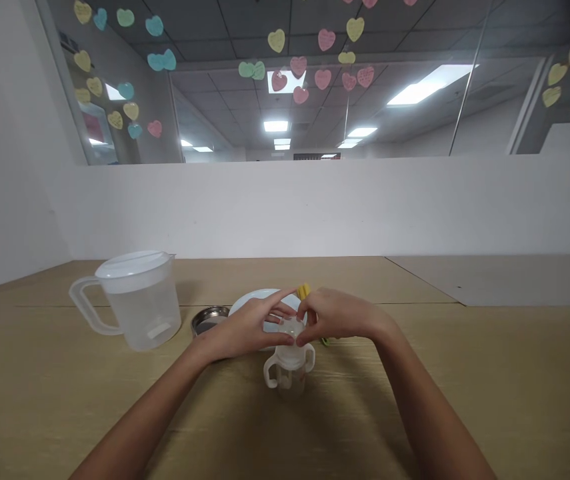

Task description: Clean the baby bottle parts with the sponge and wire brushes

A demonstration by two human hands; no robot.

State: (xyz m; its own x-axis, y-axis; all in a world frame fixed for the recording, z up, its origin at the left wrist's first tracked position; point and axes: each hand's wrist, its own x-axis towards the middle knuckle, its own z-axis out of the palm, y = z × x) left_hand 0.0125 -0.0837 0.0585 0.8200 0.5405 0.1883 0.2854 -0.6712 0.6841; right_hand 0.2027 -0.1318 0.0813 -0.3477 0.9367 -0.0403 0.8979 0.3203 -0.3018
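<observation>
A small clear bottle (291,373) with two white side handles stands upright on the table in front of me. My left hand (249,328) reaches in from the left, its thumb at the bottle's translucent top and its fingers spread behind it. From the right, my right hand (332,315) pinches at the same top with thumb and forefinger. Behind my hands lies a white plate (245,301), partly covered by them. Something yellow (303,291) shows just above my right fingers, and a bit of green (325,341) is visible below that hand.
At the left stands a large translucent pitcher (145,307) with a white lid and handle. A round metal dish (209,313) sits between it and the plate. The brown table (465,373) meets a white wall (315,207), with a window bearing heart-shaped notes above.
</observation>
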